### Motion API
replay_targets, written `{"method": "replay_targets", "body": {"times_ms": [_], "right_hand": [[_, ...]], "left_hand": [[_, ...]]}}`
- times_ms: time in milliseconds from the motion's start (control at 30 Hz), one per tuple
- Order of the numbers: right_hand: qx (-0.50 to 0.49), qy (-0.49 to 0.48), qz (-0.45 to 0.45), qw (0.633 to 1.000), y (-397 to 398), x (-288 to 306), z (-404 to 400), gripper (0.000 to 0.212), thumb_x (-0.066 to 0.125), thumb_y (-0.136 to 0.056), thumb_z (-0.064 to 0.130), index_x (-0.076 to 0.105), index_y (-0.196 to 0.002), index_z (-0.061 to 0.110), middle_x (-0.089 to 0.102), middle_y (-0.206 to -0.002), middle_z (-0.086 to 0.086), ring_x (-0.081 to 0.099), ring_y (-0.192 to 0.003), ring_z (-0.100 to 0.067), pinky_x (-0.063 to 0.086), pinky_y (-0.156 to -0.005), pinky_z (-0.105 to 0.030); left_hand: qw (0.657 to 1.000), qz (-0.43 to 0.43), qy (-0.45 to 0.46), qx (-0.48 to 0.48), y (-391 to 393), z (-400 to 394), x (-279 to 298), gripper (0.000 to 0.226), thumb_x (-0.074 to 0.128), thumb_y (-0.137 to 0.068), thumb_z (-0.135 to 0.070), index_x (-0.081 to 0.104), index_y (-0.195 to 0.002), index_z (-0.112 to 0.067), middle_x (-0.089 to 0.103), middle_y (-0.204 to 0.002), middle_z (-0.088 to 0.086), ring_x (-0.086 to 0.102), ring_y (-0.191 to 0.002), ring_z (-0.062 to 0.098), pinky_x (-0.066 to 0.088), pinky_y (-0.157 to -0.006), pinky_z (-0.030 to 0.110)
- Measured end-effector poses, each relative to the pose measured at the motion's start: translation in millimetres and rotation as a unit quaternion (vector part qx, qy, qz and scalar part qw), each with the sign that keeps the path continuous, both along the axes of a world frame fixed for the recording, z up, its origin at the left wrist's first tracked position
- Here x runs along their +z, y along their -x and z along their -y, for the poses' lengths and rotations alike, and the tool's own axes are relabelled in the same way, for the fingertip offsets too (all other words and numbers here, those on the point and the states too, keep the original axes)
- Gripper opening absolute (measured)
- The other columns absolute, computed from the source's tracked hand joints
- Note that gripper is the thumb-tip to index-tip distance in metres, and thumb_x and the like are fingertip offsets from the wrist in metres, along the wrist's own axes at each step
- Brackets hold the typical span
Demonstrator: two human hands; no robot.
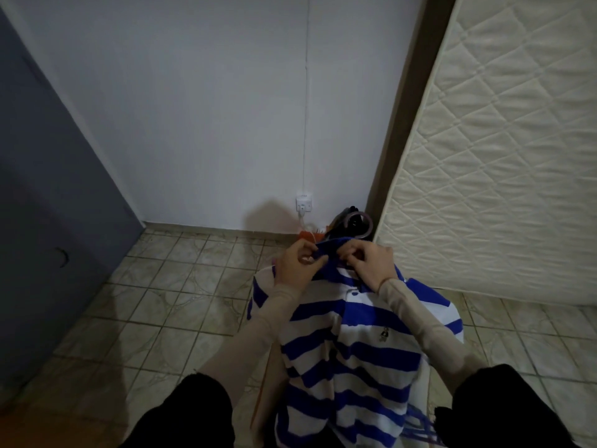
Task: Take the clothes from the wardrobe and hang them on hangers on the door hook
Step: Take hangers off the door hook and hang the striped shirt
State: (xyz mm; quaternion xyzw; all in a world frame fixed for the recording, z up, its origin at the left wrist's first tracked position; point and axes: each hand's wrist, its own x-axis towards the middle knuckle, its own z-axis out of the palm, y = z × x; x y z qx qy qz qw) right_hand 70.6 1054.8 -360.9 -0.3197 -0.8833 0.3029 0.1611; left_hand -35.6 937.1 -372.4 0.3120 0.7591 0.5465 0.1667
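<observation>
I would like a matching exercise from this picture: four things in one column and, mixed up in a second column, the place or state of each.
Things:
1. striped polo shirt
2. mattress
3. wall socket
4. blue door

Places or states:
A. leans upright on the right
B. low on the white wall
C. held by its collar in the left hand and right hand
D. at the left edge

Pairs: 1-C, 2-A, 3-B, 4-D
</observation>
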Motion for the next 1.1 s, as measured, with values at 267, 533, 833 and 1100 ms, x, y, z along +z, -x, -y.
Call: {"method": "replay_targets", "body": {"times_ms": [267,533,833,1100], "right_hand": [[0.08,-0.104,0.071,0.989,24,10,-13,0.038,0.058,-0.086,0.015,0.052,-0.125,0.017,0.053,-0.128,-0.007,0.047,-0.118,-0.026,0.043,-0.093,-0.042],[0.1,-0.087,0.071,0.989,36,2,-17,0.021,0.051,-0.092,0.021,0.062,-0.109,0.017,0.06,-0.108,-0.012,0.05,-0.104,-0.03,0.042,-0.086,-0.042],[0.135,0.002,0.123,0.983,62,-2,-35,0.013,0.046,-0.093,0.018,0.059,-0.091,0.016,0.06,-0.096,-0.018,0.055,-0.098,-0.037,0.044,-0.084,-0.044],[0.087,-0.032,0.074,0.993,64,-12,-23,0.021,0.043,-0.096,0.021,0.057,-0.104,0.007,0.051,-0.095,-0.012,0.045,-0.104,-0.031,0.033,-0.09,-0.041]], "left_hand": [[0.979,0.167,-0.011,0.114,-26,8,-23,0.038,0.071,-0.075,0.0,0.046,-0.102,-0.012,0.057,-0.072,-0.005,0.055,-0.068,0.003,0.05,-0.068,0.017],[0.981,0.165,-0.026,0.096,-12,21,-25,0.042,0.072,-0.074,0.001,0.047,-0.106,-0.01,0.059,-0.068,-0.003,0.058,-0.068,0.006,0.049,-0.07,0.023],[0.983,0.158,-0.015,0.094,0,26,-35,0.04,0.072,-0.074,0.001,0.049,-0.105,-0.009,0.059,-0.068,0.0,0.058,-0.069,0.01,0.051,-0.073,0.029],[0.984,0.16,0.0,0.083,3,34,-38,0.034,0.068,-0.077,0.005,0.046,-0.098,-0.011,0.055,-0.069,0.003,0.056,-0.068,0.014,0.046,-0.048,0.008]]}}
